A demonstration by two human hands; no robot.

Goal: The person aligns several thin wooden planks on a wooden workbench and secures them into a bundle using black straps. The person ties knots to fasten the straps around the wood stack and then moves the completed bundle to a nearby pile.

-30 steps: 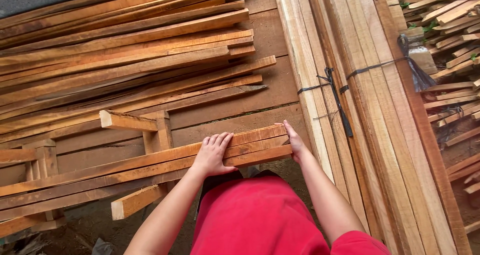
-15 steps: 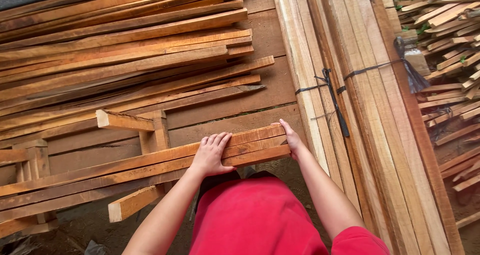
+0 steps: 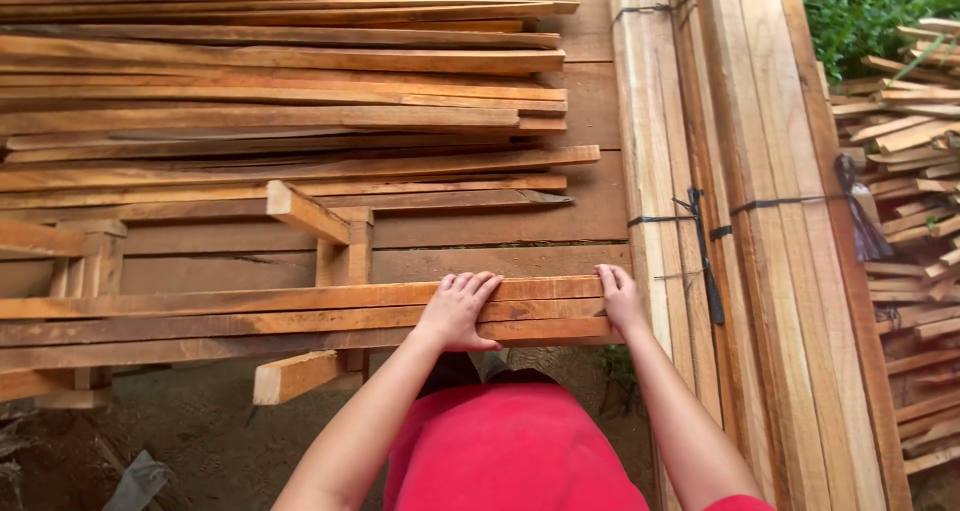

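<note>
Slats [image 3: 300, 316], three, rough-sawn reddish wood, long and flat, lying side by side on a wooden trestle [image 3: 345, 261]. Left hand [image 3: 458, 311] spread flat on top of them, gripping nothing. Right hand [image 3: 622, 301] open, cupped against their cut ends. Beyond its knuckles, two strapped bundles [image 3: 740, 211] of pale boards.

Rough-sawn reddish-brown wooden slats [image 3: 300, 316], matt and unfinished, lie under a person's bare left hand [image 3: 458, 311] and right hand [image 3: 622, 301]. Paler raw timber bundles [image 3: 760, 271] alongside are bound with thin dark straps [image 3: 700, 241] of a material that cannot be told. The red garment [image 3: 510, 451] is smooth matt cloth.
</note>
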